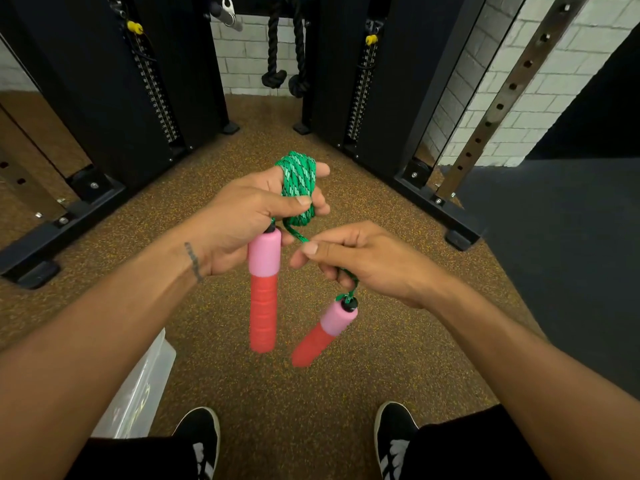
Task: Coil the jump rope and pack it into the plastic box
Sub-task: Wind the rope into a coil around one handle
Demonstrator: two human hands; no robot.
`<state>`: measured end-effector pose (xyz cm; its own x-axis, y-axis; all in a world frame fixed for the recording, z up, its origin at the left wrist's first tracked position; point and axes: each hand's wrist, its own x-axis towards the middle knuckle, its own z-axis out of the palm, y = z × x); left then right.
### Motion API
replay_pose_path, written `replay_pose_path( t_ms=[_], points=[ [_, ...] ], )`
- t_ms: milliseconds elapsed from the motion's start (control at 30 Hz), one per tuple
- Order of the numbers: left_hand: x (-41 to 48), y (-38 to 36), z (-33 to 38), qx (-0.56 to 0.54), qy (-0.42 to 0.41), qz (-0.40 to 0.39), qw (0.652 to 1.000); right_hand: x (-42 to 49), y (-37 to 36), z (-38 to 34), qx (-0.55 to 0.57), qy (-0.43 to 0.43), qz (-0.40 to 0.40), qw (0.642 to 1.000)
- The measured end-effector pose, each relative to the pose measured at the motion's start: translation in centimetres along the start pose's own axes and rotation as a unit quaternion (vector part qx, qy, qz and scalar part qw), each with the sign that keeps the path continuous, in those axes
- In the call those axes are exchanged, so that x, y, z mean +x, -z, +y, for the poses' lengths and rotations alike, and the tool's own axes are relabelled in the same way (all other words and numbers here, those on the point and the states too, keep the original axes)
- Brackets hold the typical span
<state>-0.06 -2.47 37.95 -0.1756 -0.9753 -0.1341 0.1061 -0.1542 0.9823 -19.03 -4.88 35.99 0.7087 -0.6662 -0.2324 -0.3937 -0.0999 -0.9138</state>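
Note:
The green jump rope (pixel 298 183) is wound in several loops around the fingers of my left hand (pixel 242 220), with the thumb pressed on the coil. One pink and red handle (pixel 264 292) hangs straight down below that hand. My right hand (pixel 363 261) pinches the short free length of rope between thumb and forefinger, close under the coil. The second pink and red handle (pixel 325 332) dangles tilted beneath my right hand. The clear plastic box (pixel 142 393) stands on the floor at the lower left, partly hidden by my left forearm.
Black frames of a cable machine (pixel 114 109) rise to the left and right ahead, their feet on the speckled brown floor (pixel 284 386). Two knotted black ropes (pixel 277 74) hang at the back. A dark mat (pixel 561 254) lies to the right. My shoes (pixel 201 441) show below.

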Motion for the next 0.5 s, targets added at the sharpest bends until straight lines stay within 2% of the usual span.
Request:
replay_pose_path(
  t_ms=[367, 500],
  points=[
    [-0.7, -1.0, -0.2, 0.047, 0.076, -0.052, 0.995, -0.9, 2.5, -0.8, 0.046, 0.1, 0.075, 0.991],
    [-1.0, -1.6, -0.4, 0.064, 0.098, -0.061, 0.991, -0.9, 2.7, -0.4, 0.061, 0.129, 0.041, 0.989]
  ],
)
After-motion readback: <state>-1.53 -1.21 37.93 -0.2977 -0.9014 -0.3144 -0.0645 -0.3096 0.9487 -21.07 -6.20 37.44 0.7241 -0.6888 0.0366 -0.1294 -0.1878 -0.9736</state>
